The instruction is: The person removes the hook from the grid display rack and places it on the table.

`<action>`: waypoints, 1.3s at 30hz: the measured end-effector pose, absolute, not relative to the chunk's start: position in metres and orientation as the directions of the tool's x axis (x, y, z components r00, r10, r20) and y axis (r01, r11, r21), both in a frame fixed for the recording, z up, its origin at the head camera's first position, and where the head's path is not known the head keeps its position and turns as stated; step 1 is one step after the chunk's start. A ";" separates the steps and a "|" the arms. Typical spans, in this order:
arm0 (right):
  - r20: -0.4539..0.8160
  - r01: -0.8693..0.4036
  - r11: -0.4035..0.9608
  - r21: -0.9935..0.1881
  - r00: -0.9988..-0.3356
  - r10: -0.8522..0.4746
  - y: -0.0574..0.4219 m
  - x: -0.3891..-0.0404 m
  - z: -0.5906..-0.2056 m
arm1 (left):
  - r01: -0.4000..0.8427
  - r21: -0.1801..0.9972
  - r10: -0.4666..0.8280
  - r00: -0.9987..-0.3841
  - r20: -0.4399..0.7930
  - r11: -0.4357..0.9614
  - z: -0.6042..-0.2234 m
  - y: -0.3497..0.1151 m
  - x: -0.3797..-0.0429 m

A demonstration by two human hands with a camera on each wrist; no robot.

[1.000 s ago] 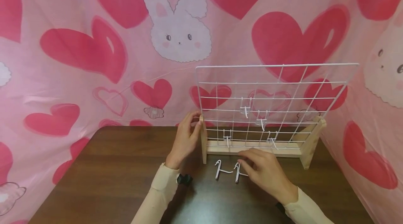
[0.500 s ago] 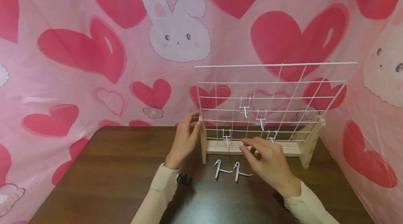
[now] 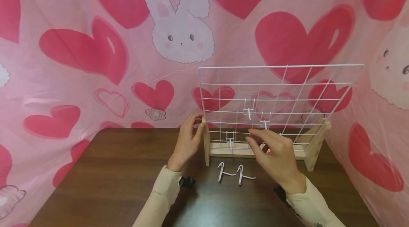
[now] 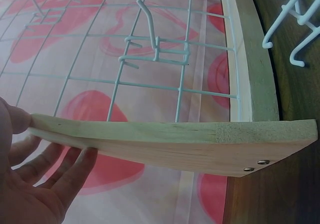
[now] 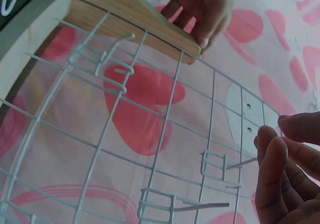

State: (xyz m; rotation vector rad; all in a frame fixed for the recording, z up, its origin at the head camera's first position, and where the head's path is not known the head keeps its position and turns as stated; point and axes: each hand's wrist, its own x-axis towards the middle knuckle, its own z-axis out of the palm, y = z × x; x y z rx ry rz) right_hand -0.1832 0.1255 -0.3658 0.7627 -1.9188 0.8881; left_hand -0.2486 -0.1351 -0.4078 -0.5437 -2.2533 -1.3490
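Note:
A white wire grid rack [image 3: 281, 66] stands upright on a wooden base. My left hand [image 3: 188, 143] grips the top of its left wooden side panel [image 3: 206, 145], thumb at the edge and fingers on the outer face in the left wrist view. My right hand [image 3: 276, 152] hovers in front of the lower grid, thumb and fingers loosely bent with nothing between them. White hooks hang on the wires: an upper hook [image 3: 249, 112], a middle hook [image 3: 265, 123] and a lower left hook [image 3: 230, 140]. Two loose hooks, a left one [image 3: 222, 173] and a right one [image 3: 243, 175], lie before the base.
The dark brown wooden table [image 3: 127, 184] carries everything. A pink cloth [image 3: 80, 7] with hearts and rabbits hangs behind and at the sides. The right wooden side panel [image 3: 316, 145] slants outward in the head view.
My right hand has risen from beside the loose hooks to in front of the lower grid, covering the hook at lower right. My left hand stays on the side panel.

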 end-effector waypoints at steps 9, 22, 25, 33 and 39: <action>0.895 -0.765 0.587 -0.266 -0.422 -0.143 0.127 -0.189 -0.357 | 0.526 0.719 0.093 -0.831 0.548 0.454 -0.396 -0.131 -0.240; 0.901 -0.714 0.630 -0.305 -0.431 -0.052 0.127 -0.196 -0.340 | 0.531 0.723 0.101 -0.830 0.548 0.442 -0.376 -0.125 -0.222; 0.900 -0.702 0.640 -0.312 -0.435 -0.038 0.125 -0.196 -0.340 | 0.530 0.722 0.095 -0.829 0.551 0.445 -0.376 -0.125 -0.221; 0.897 -0.689 0.649 -0.322 -0.442 -0.024 0.119 -0.201 -0.336 | 0.544 0.709 0.099 -0.819 0.565 0.448 -0.378 -0.125 -0.224; 0.886 -0.649 0.692 -0.316 -0.463 -0.029 0.117 -0.208 -0.336 | 0.534 0.728 0.097 -0.829 0.551 0.429 -0.376 -0.125 -0.224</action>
